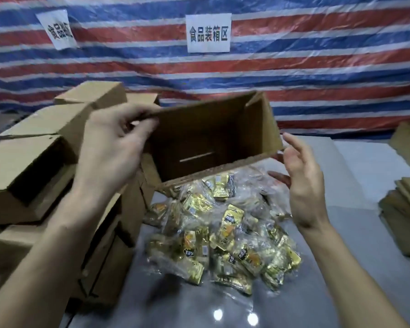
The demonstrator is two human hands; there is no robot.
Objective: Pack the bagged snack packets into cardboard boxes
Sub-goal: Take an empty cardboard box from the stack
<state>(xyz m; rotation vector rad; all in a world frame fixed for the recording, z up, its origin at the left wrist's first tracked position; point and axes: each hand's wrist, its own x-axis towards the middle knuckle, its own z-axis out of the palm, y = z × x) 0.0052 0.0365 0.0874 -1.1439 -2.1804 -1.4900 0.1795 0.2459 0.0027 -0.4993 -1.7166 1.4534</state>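
Note:
An open, empty cardboard box (213,138) hangs tilted above the table, its mouth turned toward me. My left hand (114,147) pinches its upper left rim between thumb and fingers. My right hand (301,181) is beside the box's right corner with fingers spread and relaxed; a fingertip is at the lower right edge. Beneath the box lies a heap of clear bags filled with gold snack packets (223,237) on the grey table (329,268).
Several assembled cardboard boxes (33,162) are stacked at the left, reaching the table's edge. Flattened cardboard (405,204) is piled at the right. A red, white and blue striped tarp (294,67) with two paper signs hangs behind.

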